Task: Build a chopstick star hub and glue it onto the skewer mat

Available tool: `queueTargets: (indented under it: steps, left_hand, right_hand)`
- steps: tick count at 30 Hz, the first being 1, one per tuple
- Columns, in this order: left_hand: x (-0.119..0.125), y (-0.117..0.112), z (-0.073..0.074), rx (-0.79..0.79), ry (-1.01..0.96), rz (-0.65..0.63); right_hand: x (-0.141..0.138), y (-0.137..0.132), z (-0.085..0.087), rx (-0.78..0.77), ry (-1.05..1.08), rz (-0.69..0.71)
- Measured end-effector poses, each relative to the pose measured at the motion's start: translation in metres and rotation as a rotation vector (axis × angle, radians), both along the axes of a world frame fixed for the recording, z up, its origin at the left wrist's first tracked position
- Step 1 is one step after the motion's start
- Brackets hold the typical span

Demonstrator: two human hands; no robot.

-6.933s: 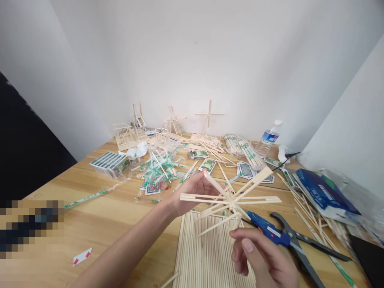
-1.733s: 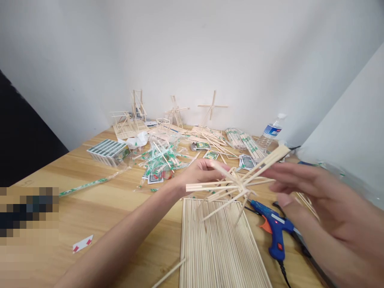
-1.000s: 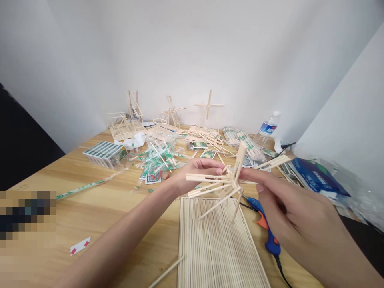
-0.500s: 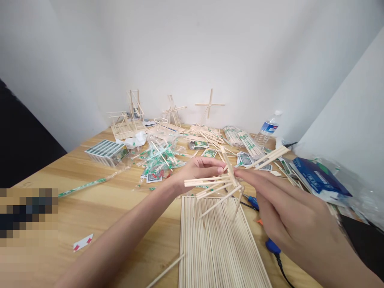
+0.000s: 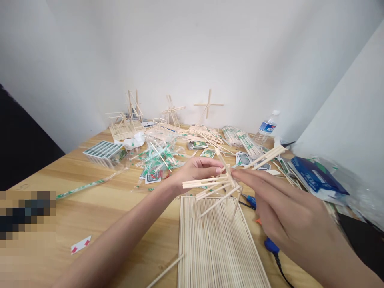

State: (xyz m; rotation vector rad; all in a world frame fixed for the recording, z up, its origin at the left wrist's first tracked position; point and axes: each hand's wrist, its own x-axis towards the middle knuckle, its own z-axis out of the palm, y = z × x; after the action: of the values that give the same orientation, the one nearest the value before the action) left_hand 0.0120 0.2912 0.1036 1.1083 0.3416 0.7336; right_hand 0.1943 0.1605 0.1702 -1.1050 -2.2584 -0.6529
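A star of thin pale wooden sticks (image 5: 223, 185) hangs in the air above the middle of the table, just over a flat mat of sticks. The sticks poke out from one middle spot like the spokes of a wheel, and they feel smooth and dry to look at. The left hand (image 5: 196, 171) is curled, and its fingers press on the left side of the star. The right hand (image 5: 289, 212) comes in from the lower right with its long fingers close together. Its top fingertip (image 5: 234, 171) touches a slanted stick at the star's top, but I cannot tell if it is pinching.

The flat mat of sticks (image 5: 216, 244) lies side by side in neat rows under the star. A loose stick (image 5: 164, 272) leans at its lower left corner. A blue glue gun (image 5: 271, 245) with a black cord (image 5: 281, 268) sits mostly hidden under the right hand. A wooden table (image 5: 90, 224) holds it all. Crinkly plastic wrappers with green marks (image 5: 159, 160) lie in a heap at the upper middle, and a shiny blue packet (image 5: 318, 180) lies at the right.
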Motion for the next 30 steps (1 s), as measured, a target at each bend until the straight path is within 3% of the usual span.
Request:
queueTargets:
  steps: [7,13,22,30]
  left_hand:
    - [0.0004,0.0011,-0.0021,0.004,0.012,0.006]
    - [0.0015,0.0019,-0.0043,0.024,-0.010,0.003]
    - [0.0030,0.0025,-0.0071,-0.033,-0.096,-0.045]
    - [0.0032,0.0023,-0.0038,-0.011,-0.066,-0.020]
  right_hand:
    - [0.0034,0.0040,0.0010,-0.019,-0.004,0.015]
    - [0.0027,0.0038,0.0029,0.094,-0.134,0.031]
    - [-0.0013,0.0073,0.0003,0.002,0.079,-0.025]
    - [0.0030,0.0057,0.0003,0.001,0.041,0.006]
